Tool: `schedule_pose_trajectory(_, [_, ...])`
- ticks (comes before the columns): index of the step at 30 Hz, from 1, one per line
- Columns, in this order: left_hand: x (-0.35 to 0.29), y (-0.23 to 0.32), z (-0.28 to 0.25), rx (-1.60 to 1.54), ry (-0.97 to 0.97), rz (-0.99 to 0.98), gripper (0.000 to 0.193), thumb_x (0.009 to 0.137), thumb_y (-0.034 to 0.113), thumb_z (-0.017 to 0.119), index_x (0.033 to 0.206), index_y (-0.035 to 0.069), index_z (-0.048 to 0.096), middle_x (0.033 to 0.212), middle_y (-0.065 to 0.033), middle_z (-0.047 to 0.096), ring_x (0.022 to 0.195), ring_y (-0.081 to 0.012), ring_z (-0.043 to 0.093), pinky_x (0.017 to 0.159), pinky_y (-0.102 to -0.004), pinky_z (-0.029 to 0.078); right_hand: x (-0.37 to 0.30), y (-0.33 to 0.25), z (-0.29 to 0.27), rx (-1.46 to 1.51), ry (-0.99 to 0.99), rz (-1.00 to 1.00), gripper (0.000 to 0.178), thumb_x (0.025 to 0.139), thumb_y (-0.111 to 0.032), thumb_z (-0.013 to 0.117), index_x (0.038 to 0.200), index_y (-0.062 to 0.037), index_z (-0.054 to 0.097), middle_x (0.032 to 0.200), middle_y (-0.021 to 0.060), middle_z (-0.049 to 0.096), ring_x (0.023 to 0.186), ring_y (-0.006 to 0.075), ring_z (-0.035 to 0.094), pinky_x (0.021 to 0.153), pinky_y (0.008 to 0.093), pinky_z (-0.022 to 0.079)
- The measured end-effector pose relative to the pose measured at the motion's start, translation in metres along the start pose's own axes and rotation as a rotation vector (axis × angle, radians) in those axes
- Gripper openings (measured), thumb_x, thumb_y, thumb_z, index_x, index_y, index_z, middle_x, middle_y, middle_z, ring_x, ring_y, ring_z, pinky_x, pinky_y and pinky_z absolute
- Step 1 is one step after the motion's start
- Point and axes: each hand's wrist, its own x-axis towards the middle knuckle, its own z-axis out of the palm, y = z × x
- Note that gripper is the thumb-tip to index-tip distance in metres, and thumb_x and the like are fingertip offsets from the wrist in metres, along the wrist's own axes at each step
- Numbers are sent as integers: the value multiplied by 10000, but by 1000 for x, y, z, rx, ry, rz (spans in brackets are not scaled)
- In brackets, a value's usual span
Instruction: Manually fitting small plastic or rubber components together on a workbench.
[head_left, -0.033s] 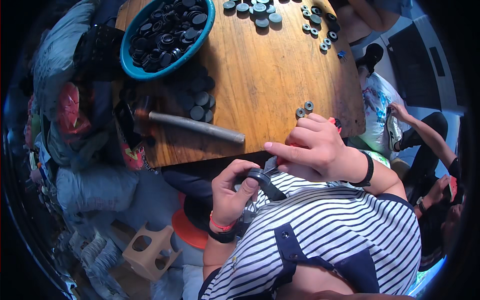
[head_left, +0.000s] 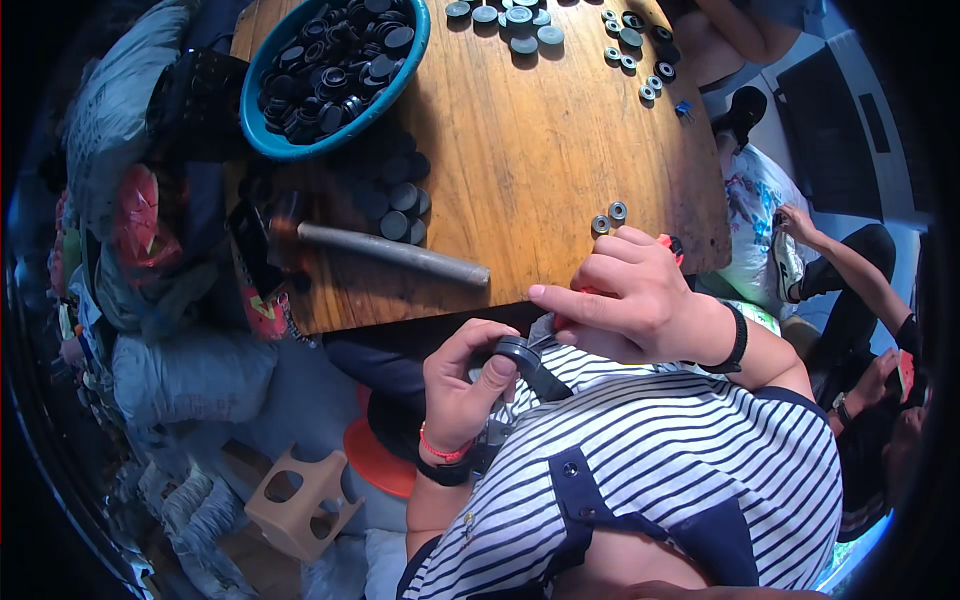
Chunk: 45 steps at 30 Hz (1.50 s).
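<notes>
Two hands meet just below the wooden table's (head_left: 560, 150) near edge. The left hand (head_left: 462, 385) is closed, thumb and fingers pinching a black round cap (head_left: 518, 352) against the striped shirt. The right hand (head_left: 632, 298) is curled shut on a red-handled tool (head_left: 672, 245), its blade at the cap. If the blade slips off the small rim, it could nick the left thumb.

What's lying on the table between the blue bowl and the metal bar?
A cluster of dark round discs sits between the blue bowl and the metal bar, in the head view.
</notes>
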Motion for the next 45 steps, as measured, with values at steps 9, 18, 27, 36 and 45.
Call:
schedule_pose_trajectory(9, [-2,-2,0,8,-14,1,266,883,180,686,1025,-36,621,856,-35,584,608,-58,530,527,-185,400,0,-1,0,-43,46,-57,355,766,-271,730,1083,-132,653,696,-18,481,611,148,480,551,304,332])
schedule_pose_trajectory(18, [-5,-3,-7,-114,31,48,316,892,228,671,1052,-31,584,895,-76,591,639,-74,546,480,-197,447,-10,-4,9,-63,-69,-165,365,739,-261,743,1072,-139,656,685,-23,457,602,145,469,555,302,330])
schedule_pose_trajectory(27, [-8,4,-1,-10,14,64,272,881,198,688,993,-41,622,863,-50,578,610,-75,548,525,-194,404,9,-7,1,-48,138,-141,407,675,-246,751,1051,-102,694,674,-11,502,566,146,466,526,292,321])
schedule_pose_trajectory(36, [-9,2,-2,-22,-5,65,260,879,182,689,996,-40,622,873,-55,578,609,-75,538,531,-198,410,7,-4,4,-15,114,-129,408,668,-251,757,1043,-106,688,669,-6,506,563,148,483,510,293,328])
schedule_pose_trajectory(45, [-4,-3,-9,-376,71,199,302,906,196,643,1086,-32,564,950,-129,578,691,-126,568,443,-209,436,-12,-5,22,26,-52,-245,293,746,-252,729,975,-110,615,632,-28,431,575,131,475,518,294,341])
